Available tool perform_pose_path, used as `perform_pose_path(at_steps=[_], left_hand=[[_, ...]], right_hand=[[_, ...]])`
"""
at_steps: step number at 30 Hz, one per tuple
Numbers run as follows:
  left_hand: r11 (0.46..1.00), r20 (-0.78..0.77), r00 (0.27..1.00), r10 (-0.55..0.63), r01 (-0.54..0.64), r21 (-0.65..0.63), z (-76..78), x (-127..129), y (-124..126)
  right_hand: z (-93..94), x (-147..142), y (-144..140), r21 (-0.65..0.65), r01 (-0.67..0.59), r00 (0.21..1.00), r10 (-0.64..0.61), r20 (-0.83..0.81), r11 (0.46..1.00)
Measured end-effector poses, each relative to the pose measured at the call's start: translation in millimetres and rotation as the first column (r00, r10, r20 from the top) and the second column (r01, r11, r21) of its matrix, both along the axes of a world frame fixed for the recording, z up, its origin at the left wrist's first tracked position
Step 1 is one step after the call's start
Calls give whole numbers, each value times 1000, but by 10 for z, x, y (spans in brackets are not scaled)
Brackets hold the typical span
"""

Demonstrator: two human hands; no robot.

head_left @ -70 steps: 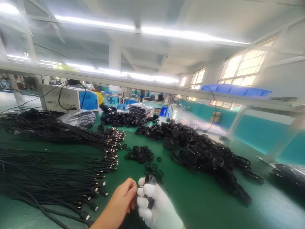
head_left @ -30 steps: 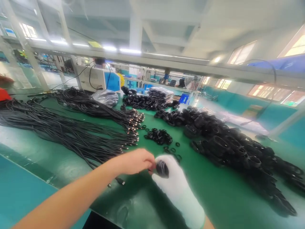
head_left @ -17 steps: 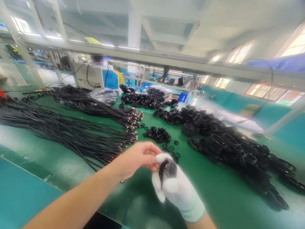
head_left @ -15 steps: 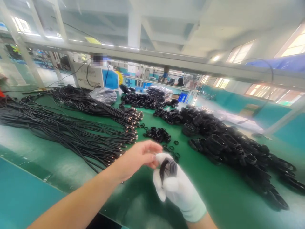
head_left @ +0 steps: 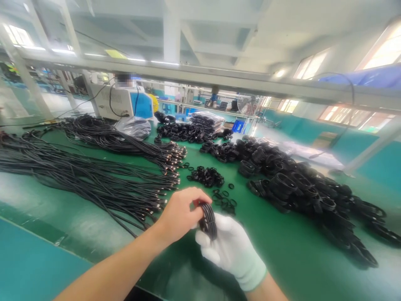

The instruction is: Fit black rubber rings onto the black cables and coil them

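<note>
At the far left of the green bench (head_left: 282, 251), long black cables (head_left: 78, 175) lie fanned out with their metal plug ends pointing toward the middle. The bare left hand (head_left: 180, 213) has its grip pinched on the side of a small coiled black cable (head_left: 208, 219), and the white-gloved right hand (head_left: 228, 246) cups that coil from below with its grip clenched around it, just above the bench's near edge. The coil looks loosely wound, so if either grip slackens the loops could probably spring apart. A trailing end might also snag the loose plug ends just to the left.

Beyond the hands lie scattered small black rings (head_left: 219, 196), and to the right a long heap of finished coils (head_left: 297, 188) runs toward the far corner. A dropped coil could be lost among them.

As for containers, clear plastic bags (head_left: 206, 119) at the back hold more black coils. A blue bin (head_left: 369, 77) sits on the overhead shelf at right, its contents hidden.
</note>
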State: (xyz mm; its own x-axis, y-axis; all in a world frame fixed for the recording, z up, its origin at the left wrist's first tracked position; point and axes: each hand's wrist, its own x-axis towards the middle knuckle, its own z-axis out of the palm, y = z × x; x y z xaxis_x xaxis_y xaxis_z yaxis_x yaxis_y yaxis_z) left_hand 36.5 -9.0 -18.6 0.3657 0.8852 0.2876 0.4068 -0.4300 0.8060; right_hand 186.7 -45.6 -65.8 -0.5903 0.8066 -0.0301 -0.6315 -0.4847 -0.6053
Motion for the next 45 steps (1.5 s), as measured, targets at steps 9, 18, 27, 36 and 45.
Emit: perform_pose_path(at_steps=[9, 18, 27, 36, 45], left_hand=[[979, -9, 988, -154, 151, -137, 42, -149, 152], [965, -31, 988, -151, 141, -221, 18, -146, 201], [853, 239, 971, -13, 136, -505, -115, -123, -104], [769, 426, 903, -58, 312, -558, -253, -141, -123], [759, 460, 888, 16, 288, -584, -339, -115, -135]], right_hand=[[-33, -99, 9, -46, 42, 999, -43, -3, 998], [48, -58, 57, 255, 205, 875, -294, 384, 945], [35, 2, 55, 281, 102, 915, -201, 349, 954], [18, -5, -6, 197, 46, 926, -116, 358, 979], [-16, -21, 23, 124, 32, 947, -70, 313, 992]])
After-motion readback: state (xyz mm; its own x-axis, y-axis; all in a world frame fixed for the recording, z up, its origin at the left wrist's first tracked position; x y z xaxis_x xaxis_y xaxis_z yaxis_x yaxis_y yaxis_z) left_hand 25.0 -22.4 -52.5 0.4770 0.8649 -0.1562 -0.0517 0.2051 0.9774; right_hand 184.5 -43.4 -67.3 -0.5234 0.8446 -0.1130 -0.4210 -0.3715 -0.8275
